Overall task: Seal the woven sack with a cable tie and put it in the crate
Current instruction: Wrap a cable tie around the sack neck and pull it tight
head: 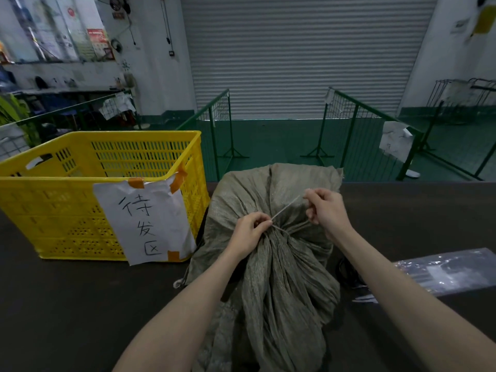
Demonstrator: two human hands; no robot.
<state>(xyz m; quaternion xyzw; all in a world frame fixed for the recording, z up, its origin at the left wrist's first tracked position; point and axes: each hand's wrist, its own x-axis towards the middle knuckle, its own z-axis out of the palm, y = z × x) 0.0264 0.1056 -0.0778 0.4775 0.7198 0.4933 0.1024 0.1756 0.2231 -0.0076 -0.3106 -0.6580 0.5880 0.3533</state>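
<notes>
Fingers of the left hand are being pinched at the cable tie where it is looped round the gathered neck of the woven sack. The tie's free tail is being gripped by the right hand, up and to the right. The sack is being kept on the dark table, just beside the yellow crate, which is carrying a taped paper sign. A plastic bag is lying at the right.
</notes>
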